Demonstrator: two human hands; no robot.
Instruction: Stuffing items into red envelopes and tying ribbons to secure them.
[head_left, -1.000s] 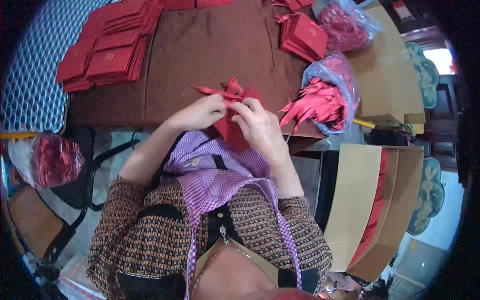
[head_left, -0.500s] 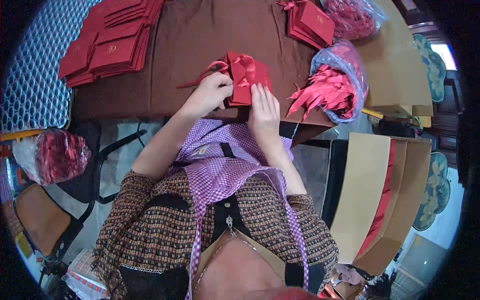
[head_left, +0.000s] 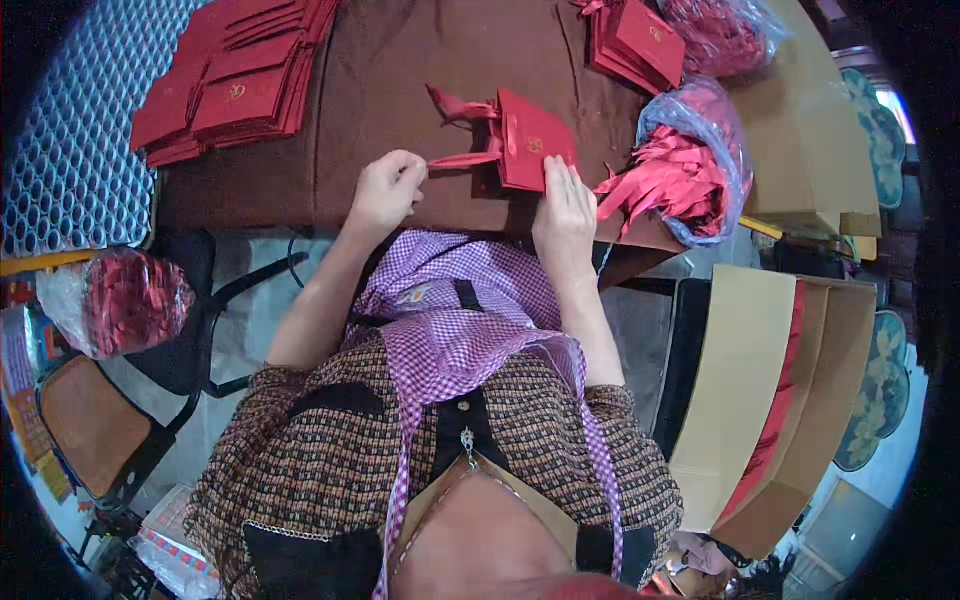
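A small red paper gift bag (head_left: 533, 135) with a gold emblem lies at the table's near side, tilted slightly. My left hand (head_left: 388, 188), left of it, pinches the end of a red ribbon handle (head_left: 464, 160) and holds it stretched straight from the bag's left edge. A second ribbon loop (head_left: 458, 105) sticks out to the left, higher up on that edge. My right hand (head_left: 566, 222) grips the bag's lower right corner, fingers together on top; its thumb is hidden.
Stacks of red bags (head_left: 245, 100) lie at the far left, more bags (head_left: 640, 45) at the far right. An open plastic sack of red ribbons (head_left: 690, 175) stands right on the brown-covered table (head_left: 390, 50). An open cardboard box (head_left: 745, 390) is at lower right.
My left hand has drawn leftward, pulling the ribbon straight. The bag has shifted a little right and turned, and its ribbons no longer lie across its front. My right hand moved right with it.
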